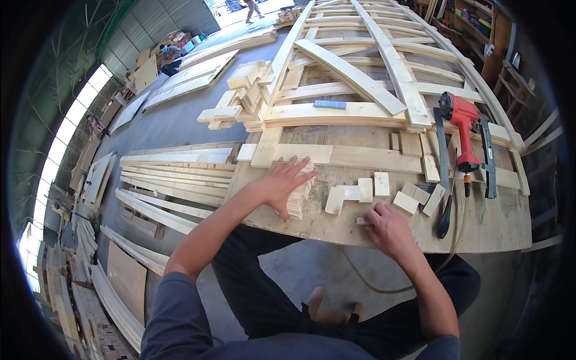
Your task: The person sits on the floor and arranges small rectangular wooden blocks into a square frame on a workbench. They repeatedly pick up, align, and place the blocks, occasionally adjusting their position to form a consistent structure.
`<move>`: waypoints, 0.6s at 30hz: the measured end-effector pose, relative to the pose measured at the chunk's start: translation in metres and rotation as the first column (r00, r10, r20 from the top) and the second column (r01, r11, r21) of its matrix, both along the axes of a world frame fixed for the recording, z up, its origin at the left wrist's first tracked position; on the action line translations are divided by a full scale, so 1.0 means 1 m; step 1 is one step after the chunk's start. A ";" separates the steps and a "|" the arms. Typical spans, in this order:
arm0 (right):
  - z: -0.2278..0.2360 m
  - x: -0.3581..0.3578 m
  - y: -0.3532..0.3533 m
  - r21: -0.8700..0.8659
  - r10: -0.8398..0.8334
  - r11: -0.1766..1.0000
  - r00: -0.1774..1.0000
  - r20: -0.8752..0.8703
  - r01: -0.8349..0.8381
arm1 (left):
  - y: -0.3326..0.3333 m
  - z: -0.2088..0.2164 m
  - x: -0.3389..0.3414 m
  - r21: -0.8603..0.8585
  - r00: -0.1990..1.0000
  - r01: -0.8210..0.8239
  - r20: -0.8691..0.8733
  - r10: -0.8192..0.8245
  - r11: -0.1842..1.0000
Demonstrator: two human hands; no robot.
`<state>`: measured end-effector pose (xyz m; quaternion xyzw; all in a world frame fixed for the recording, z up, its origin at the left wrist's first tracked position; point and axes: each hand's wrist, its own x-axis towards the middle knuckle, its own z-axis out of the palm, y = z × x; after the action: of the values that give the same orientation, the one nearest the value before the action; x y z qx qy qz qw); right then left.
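A small pale wooden block (363,221) lies at the near edge of a worn plywood workbench (498,225), pinched under the fingertips of the person's right hand (387,231); the fingers are curled closed on it, though how firmly I cannot tell. To the left, the left hand (282,183) rests flat with fingers spread wide — gripping nothing — on top of a short stack of thin pale wood strips (300,193), which it touches and steadies.

Just beyond the right hand, several loose pale offcut blocks (381,183) are scattered on the bench. Farther right lies a red pneumatic nail gun (463,123), its hose (390,287) trailing off the near edge and looping past the person's knees. Beyond all this, a large frame of pale timber slats (360,78) stretches to the far end, with a heap of cut wood blocks (246,96) at its left corner. Long pale planks (174,180) lie stacked on the floor to the left.

The risks, as I judge them: the block sits so near the edge that a slip could drop it onto the floor; a sideways push from the open left hand could topple the strip stack; and the hose loop by the legs could snag and drag the nail gun.
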<state>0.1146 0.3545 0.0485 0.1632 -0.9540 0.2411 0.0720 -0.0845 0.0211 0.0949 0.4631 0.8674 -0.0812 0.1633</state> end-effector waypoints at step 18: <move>-0.002 -0.001 0.005 -0.031 0.004 1.000 0.999 -0.051 -0.005 | 0.017 0.008 0.026 0.043 1.000 -0.030 -0.001 0.030 0.999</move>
<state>0.1137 0.3591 0.0461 0.1702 -0.9477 0.2515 0.0984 -0.0588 0.0385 0.1032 0.4533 0.8759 -0.0606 0.1539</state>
